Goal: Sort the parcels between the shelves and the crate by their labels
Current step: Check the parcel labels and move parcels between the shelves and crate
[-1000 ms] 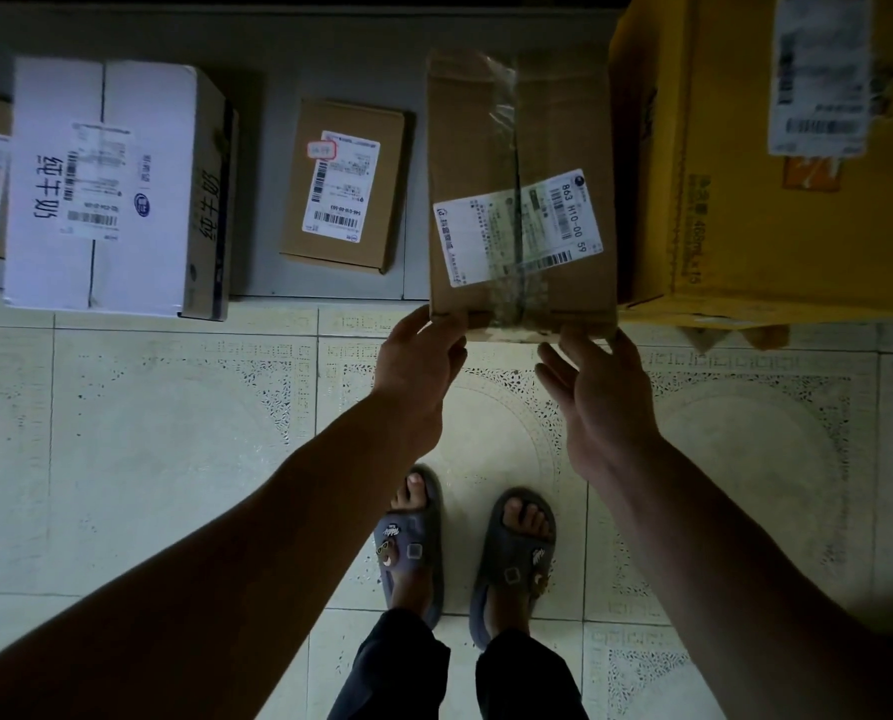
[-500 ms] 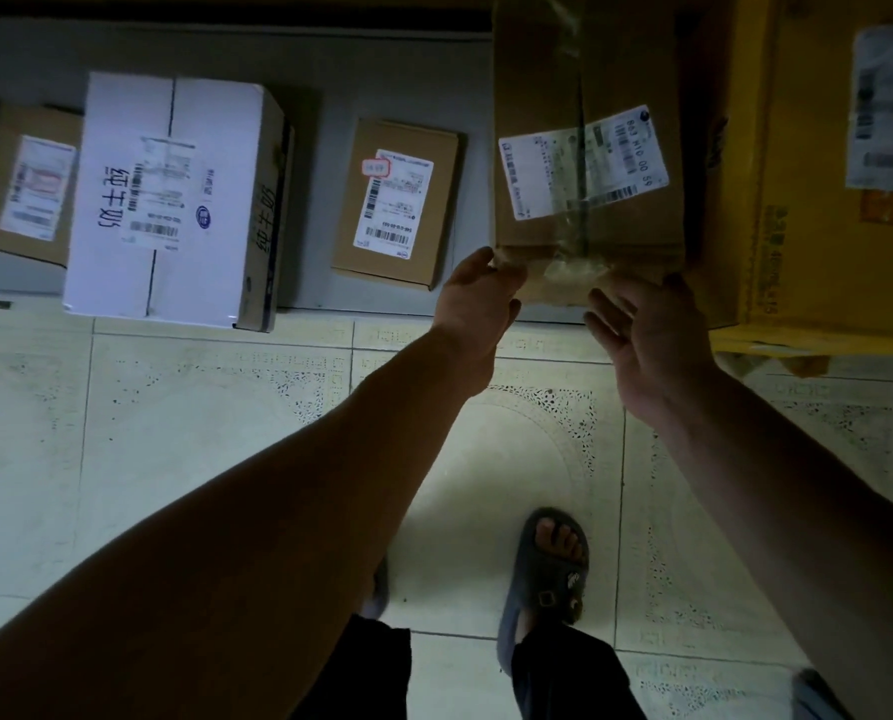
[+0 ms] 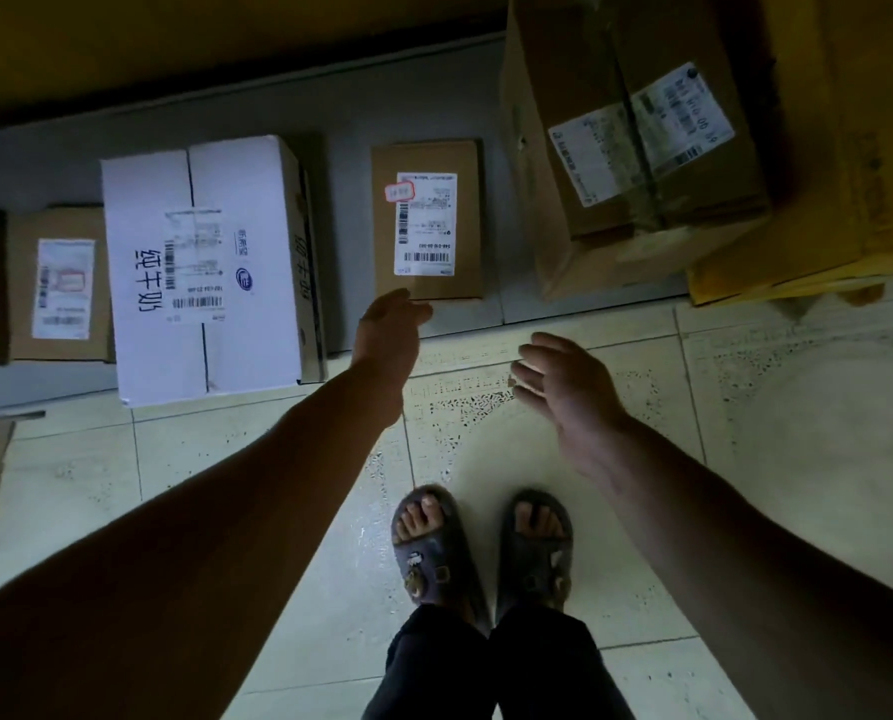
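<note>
Seemingly left hand (image 3: 390,330) meets small parcel (image 3: 426,158) edge; right hand (image 3: 564,387) hovers free.

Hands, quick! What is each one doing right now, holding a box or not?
Left hand: open, holding nothing, fingertips by the small brown parcel's near edge.
Right hand: open, fingers spread, holding nothing.
</note>
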